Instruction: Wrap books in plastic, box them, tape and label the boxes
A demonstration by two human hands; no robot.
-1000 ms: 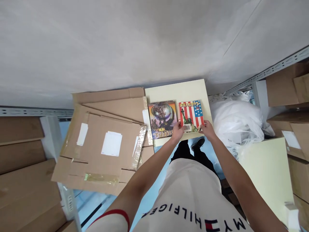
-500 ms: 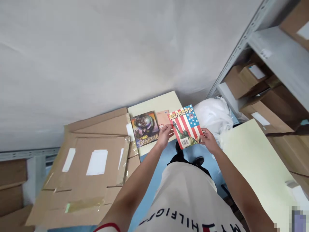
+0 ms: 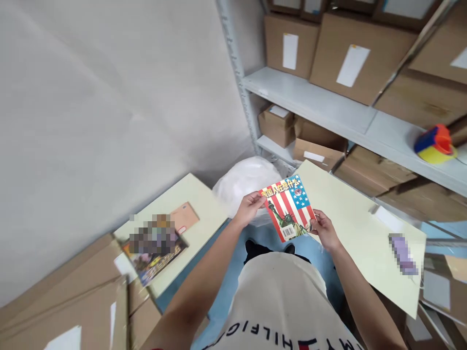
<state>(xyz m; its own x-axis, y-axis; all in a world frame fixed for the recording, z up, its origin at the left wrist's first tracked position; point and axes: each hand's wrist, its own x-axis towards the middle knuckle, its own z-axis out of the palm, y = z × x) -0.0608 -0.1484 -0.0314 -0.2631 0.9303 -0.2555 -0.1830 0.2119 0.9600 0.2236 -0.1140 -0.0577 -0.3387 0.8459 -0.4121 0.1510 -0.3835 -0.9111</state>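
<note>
A book [image 3: 288, 209] with red and white stripes, white stars on blue and a green statue on its cover is held up in front of me, its cover facing me. My left hand [image 3: 251, 208] grips its left edge, and my right hand [image 3: 324, 231] pinches the lower right edge. On the pale tabletop to the left lies a dark, colourful book or magazine [image 3: 160, 260], partly blurred out. Beside that one rests a tan envelope-like item [image 3: 186, 217].
Flattened cardboard [image 3: 73, 296] leans or lies at lower left. Another pale table [image 3: 359, 228] stands at right, with a pixelated purple item [image 3: 403, 253]. Behind it, shelves [image 3: 310, 102] hold several cardboard boxes and a tape roll [image 3: 434, 144]. A white plastic bag [image 3: 244, 182] sits between the tables.
My view has turned to the right, bringing more of the shelves and the right table into sight. Both hands still hold the striped book, now in front of the right table's edge.
</note>
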